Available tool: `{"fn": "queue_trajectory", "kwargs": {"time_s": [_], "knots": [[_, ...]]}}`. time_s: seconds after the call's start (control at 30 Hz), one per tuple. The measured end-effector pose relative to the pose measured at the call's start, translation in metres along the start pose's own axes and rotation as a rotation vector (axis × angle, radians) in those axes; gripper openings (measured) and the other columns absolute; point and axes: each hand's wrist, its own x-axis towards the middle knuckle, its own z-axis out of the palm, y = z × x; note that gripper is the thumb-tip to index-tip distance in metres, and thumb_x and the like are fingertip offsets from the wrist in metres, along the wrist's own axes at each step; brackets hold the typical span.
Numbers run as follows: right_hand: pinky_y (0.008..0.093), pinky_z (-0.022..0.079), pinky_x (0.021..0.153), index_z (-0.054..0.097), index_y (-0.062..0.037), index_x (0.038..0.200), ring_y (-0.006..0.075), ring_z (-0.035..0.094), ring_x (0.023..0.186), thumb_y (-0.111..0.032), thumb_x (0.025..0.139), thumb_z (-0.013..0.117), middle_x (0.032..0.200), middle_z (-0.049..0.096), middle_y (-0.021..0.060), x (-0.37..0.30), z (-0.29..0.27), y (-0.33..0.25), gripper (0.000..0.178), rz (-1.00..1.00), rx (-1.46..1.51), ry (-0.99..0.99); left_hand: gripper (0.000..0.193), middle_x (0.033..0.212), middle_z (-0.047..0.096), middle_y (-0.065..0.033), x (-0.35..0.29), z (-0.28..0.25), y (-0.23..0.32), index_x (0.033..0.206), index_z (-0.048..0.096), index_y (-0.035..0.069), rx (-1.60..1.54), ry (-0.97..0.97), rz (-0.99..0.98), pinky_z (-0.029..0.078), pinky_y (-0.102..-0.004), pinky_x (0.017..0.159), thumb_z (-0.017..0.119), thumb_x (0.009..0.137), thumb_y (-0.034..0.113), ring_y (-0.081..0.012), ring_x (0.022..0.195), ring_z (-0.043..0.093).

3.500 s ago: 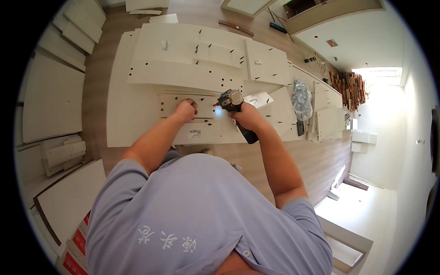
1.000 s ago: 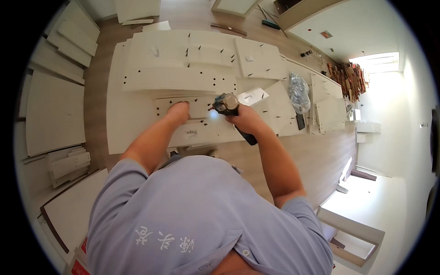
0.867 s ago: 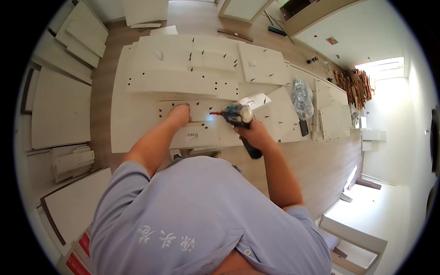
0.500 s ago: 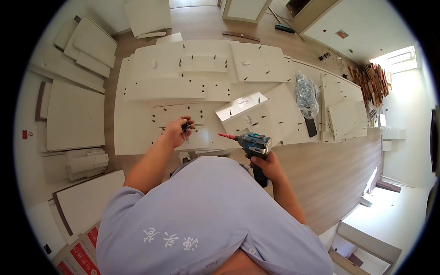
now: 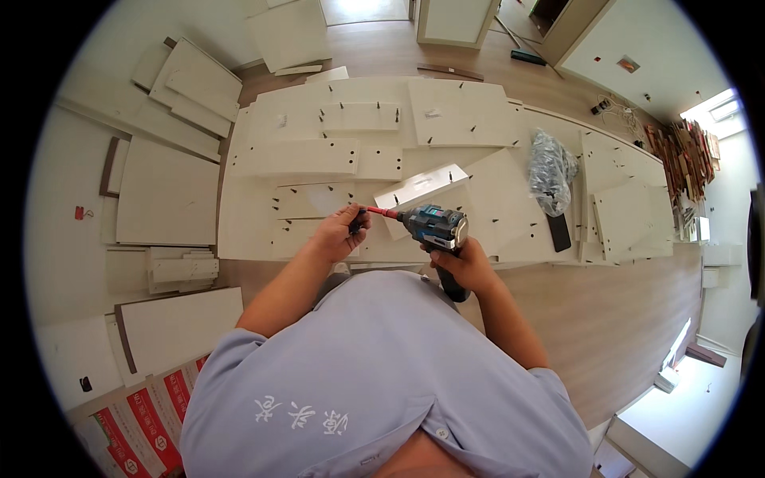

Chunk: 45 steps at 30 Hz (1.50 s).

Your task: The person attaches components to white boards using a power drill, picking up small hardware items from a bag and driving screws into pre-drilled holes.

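My right hand (image 5: 464, 267) is wrapped round the grip of a blue and black cordless drill (image 5: 434, 226). Its long red bit (image 5: 384, 213) points left and reaches the fingertips of my left hand (image 5: 343, 233). That hand is closed on small dark screws (image 5: 358, 221); how many is hidden by the fingers. Under the hands lie white furniture panels (image 5: 307, 199), some with dark screws (image 5: 288, 221) standing up from them. A glossy white strip panel (image 5: 422, 186) lies slantwise just beyond the drill.
A clear plastic bag (image 5: 550, 171) of parts and a black phone (image 5: 559, 233) lie right of the drill. More panels (image 5: 167, 193) lean at the left wall. Wood strips (image 5: 685, 159) are piled far right, and a broom (image 5: 526, 56) lies at the back.
The drill and my left hand have come together, so the red bit now meets the fingers holding the screws. The whole view has shifted, with the panels sitting further right.
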Motion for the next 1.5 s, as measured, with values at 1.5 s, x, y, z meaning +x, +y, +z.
{"fn": "queue_trajectory", "kwargs": {"time_s": [1.5], "knots": [[0.0419, 0.055, 0.086, 0.073, -0.0036, 0.120, 0.0310, 0.072, 0.094, -0.024, 0.088, 0.076, 0.102, 0.075, 0.0189, 0.241, 0.151, -0.146, 0.039, 0.439, -1.004, 0.111, 0.051, 0.130, 0.070, -0.0229, 0.104, -0.143, 0.264, 0.134, 0.061, 0.002, 1.844, 0.172, 0.312, 0.052, -0.0495, 0.105, 0.074, 0.098, 0.036, -0.0395, 0.127, 0.064]]}}
